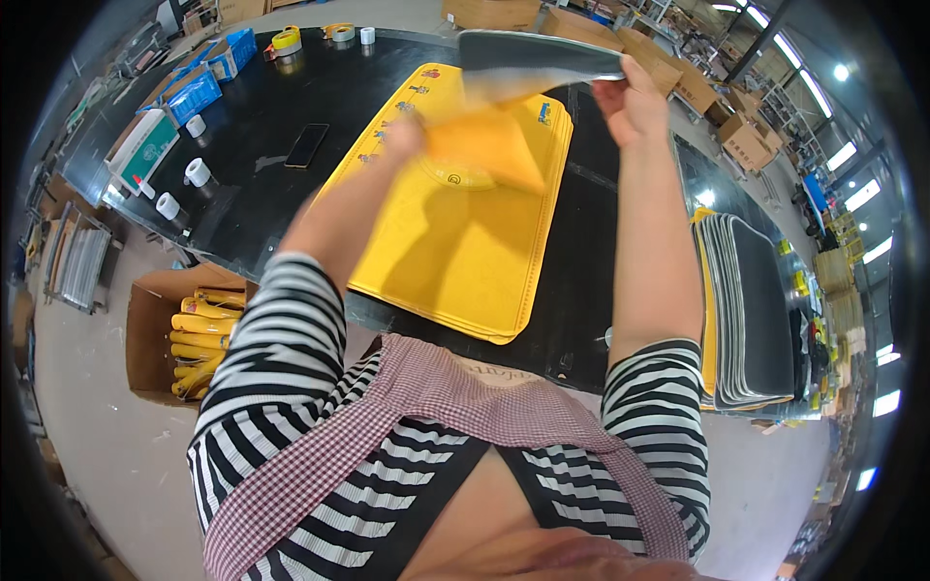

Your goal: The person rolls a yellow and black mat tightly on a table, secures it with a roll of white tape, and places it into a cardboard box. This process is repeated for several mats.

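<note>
My right hand [635,102] pinches the corner of a thin, flexible mat [533,60], lifted so that its dark grey underside shows. At the edge of an orange-yellow flap [489,145] is my left hand [402,140], smeared by motion, so its fingers cannot be made out. Whether this blurred flap belongs to the lifted mat or is a separate cloth, I cannot tell. Below both hands lies a stack of yellow mats [436,247] with rounded corners and small cartoon figures printed along the left side.
The black table [257,208] also holds a phone [307,145], white rolls [198,172], tape dispensers [286,41] and blue boxes [192,95]. At right stands a pile of dark-backed mats [756,310]. An open carton [150,334] of rolled yellow items stands on the floor at left.
</note>
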Demonstrator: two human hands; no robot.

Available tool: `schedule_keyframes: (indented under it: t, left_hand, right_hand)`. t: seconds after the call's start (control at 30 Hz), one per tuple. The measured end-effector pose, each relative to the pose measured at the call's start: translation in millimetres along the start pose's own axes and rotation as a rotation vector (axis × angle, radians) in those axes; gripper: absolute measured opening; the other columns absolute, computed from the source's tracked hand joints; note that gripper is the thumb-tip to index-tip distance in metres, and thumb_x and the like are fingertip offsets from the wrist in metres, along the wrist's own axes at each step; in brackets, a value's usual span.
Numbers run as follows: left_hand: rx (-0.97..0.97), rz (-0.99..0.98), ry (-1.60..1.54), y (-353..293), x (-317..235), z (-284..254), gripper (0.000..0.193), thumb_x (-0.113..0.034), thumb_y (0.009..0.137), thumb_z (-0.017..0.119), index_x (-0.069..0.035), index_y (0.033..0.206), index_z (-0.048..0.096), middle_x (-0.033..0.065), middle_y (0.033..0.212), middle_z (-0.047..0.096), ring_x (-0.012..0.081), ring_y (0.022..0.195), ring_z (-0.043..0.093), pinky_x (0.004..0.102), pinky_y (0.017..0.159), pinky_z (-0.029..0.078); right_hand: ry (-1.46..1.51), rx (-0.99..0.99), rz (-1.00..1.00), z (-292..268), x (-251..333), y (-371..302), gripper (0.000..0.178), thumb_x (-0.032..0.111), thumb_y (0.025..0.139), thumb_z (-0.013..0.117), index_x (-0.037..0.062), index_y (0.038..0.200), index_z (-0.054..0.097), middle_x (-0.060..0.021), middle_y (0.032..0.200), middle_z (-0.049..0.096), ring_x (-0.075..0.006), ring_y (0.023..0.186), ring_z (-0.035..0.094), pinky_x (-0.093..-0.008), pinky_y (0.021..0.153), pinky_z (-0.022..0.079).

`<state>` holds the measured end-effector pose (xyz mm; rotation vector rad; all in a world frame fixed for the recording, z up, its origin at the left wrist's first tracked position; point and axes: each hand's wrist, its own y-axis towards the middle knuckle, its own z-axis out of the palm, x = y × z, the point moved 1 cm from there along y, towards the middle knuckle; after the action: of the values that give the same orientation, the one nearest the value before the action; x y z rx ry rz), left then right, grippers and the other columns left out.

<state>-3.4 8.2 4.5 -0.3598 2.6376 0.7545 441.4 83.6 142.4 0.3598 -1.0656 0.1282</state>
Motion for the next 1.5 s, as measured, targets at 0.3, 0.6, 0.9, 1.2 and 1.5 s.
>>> schedule_keyframes:
  t: [0.3, 0.6, 0.9, 1.2, 1.5]
  left_hand:
    - [-0.31, 0.499, 0.445, -139.5, -77.0, -144.2, 0.026, -0.005, 0.085, 0.065, -0.012, 0.11, 0.068, 0.0114, 0.108, 0.067, 0.0333, 0.105, 0.066, 0.0444, 0.088, 0.054]
    - [0.519, 0.252, 0.304, -357.0, 5.9, -52.0, 0.021, -0.005, 0.084, 0.063, -0.012, 0.102, 0.072, 0.0067, 0.1, 0.061, 0.0292, 0.103, 0.063, 0.0423, 0.088, 0.052]
    - [0.945, 0.219, 0.066, -241.4, 26.7, -55.4, 0.018, -0.014, 0.087, 0.076, -0.008, 0.103, 0.076, 0.0117, 0.104, 0.071, 0.0328, 0.103, 0.068, 0.0431, 0.089, 0.055]
    - [-0.277, 0.306, 0.261, 104.6, -100.3, -140.5, 0.023, -0.019, 0.093, 0.06, -0.012, 0.112, 0.071, 0.0184, 0.108, 0.072, 0.0409, 0.102, 0.068, 0.0509, 0.088, 0.055]
    - [-0.104, 0.66, 0.28, -107.2, 9.7, -105.8, 0.029, -0.001, 0.082, 0.062, -0.012, 0.105, 0.076, 0.0097, 0.102, 0.069, 0.0344, 0.102, 0.065, 0.0461, 0.094, 0.051]
  right_hand:
    - [-0.173, -0.133, 0.233, -104.7, -90.2, -222.7, 0.022, 0.021, 0.108, 0.056, 0.0028, 0.11, 0.068, -0.0061, 0.098, 0.071, -0.0139, 0.083, 0.066, -0.0303, 0.075, 0.055]
    - [0.09, -0.251, 0.713, -151.6, -186.5, -336.1, 0.036, 0.018, 0.104, 0.06, -0.0028, 0.133, 0.062, -0.0126, 0.122, 0.071, -0.024, 0.108, 0.067, -0.0395, 0.095, 0.055]
    - [-0.412, -0.217, 0.65, -138.0, -174.6, -252.9, 0.033, 0.015, 0.098, 0.07, -0.0007, 0.127, 0.068, -0.0123, 0.122, 0.072, -0.0254, 0.114, 0.067, -0.0422, 0.103, 0.051]
    - [-0.242, -0.3, -0.2, -69.3, -24.2, 72.6, 0.032, 0.014, 0.097, 0.076, 0.0018, 0.125, 0.064, -0.0117, 0.123, 0.069, -0.0262, 0.102, 0.072, -0.0399, 0.091, 0.062]
    - [-0.364, -0.241, 0.11, -84.4, -102.4, -114.8, 0.024, 0.014, 0.104, 0.067, -0.0023, 0.122, 0.065, -0.0093, 0.112, 0.071, -0.0189, 0.096, 0.07, -0.0343, 0.085, 0.058]
